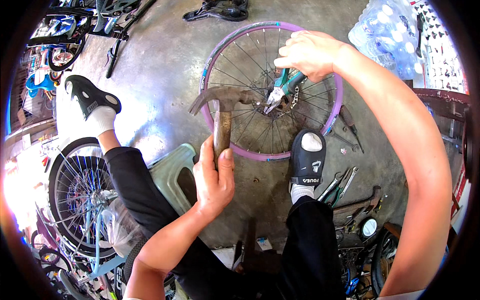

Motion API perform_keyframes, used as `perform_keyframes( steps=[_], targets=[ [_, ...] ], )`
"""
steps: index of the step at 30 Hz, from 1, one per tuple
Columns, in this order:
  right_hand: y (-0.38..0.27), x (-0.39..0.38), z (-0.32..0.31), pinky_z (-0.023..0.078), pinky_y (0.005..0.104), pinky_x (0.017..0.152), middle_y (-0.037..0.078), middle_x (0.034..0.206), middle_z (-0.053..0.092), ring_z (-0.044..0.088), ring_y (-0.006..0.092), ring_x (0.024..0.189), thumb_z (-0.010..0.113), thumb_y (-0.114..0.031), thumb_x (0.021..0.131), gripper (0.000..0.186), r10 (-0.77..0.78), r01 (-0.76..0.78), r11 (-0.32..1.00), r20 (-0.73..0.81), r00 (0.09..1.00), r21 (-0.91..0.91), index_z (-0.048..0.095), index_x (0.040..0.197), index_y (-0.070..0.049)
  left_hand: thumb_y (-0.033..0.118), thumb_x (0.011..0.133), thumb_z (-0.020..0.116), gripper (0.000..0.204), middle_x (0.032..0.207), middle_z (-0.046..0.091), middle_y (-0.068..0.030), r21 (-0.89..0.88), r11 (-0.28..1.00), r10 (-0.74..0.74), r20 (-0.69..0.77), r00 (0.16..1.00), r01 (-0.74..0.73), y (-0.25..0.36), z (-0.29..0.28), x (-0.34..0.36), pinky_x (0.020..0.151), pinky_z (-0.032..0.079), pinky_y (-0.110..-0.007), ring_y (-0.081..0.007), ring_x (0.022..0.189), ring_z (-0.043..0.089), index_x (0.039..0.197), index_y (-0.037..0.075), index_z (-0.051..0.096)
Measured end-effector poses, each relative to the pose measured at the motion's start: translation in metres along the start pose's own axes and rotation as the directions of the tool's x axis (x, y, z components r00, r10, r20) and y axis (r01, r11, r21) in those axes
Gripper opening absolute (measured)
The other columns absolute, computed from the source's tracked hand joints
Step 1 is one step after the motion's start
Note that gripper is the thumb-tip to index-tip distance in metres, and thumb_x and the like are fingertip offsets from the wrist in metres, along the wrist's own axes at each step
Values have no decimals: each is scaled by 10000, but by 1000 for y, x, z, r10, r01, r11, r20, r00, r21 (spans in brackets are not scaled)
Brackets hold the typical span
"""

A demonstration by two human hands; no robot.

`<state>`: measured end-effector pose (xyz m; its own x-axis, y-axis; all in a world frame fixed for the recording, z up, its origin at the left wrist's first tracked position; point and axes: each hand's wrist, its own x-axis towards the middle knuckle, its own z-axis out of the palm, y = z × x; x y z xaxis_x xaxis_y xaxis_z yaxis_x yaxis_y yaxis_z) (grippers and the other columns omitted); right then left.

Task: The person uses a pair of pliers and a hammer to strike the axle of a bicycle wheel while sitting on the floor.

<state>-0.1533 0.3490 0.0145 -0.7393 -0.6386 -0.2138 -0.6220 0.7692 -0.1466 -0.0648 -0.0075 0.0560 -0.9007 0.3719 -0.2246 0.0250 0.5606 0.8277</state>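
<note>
My left hand grips the wooden handle of a claw hammer, whose head is raised in front of the wheel hub from this view. My right hand is closed on teal-handled pliers, their metal jaws at the hub; what exactly they bite on is too small to tell. The bicycle wheel, with a purple rim, black spokes and a disc at its hub, lies flat on the concrete floor between my feet.
Beside my right foot lie wrenches, a screwdriver and another hammer. A plastic stool and bicycle wheel are at left. Bicycles, a black saddle and bottled water surround the wheel.
</note>
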Motion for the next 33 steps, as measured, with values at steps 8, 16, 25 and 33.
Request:
perform_keyframes(
  steps=[8,16,25,33],
  targets=[
    [-27,-30,21,530,449,889,75,928,653,685,312,976,745,-39,695,415,332,-304,943,-285,899,136,577,1067,-112,235,1120,520,351,771,537,-6,-218,942,-245,74,967,256,11,-25,-7,496,366,-212,-60,547,452,1394,17,520],
    [-196,-58,111,539,528,758,280,926,690,691,494,847,749,-195,879,475,992,-413,123,-127,18,902,529,1257,-9,278,1121,526,300,733,531,6,-333,879,-354,23,935,341,-11,-13,-31,446,350,-210,-59,488,436,1266,19,564],
    [-231,-47,146,506,520,773,269,895,671,664,478,837,738,-196,882,424,998,-419,-38,13,-62,907,541,1194,13,286,1129,510,356,734,536,-11,-268,868,-399,128,908,419,-17,7,-61,485,418,-255,-74,517,468,1318,-14,543],
    [-231,-40,144,522,525,800,278,923,685,673,488,877,731,-206,880,411,999,-429,-40,51,12,902,558,1183,11,291,1130,507,349,741,534,-7,-240,879,-392,129,911,413,-21,12,-58,487,410,-259,-69,524,465,1293,-15,549]
  ],
)
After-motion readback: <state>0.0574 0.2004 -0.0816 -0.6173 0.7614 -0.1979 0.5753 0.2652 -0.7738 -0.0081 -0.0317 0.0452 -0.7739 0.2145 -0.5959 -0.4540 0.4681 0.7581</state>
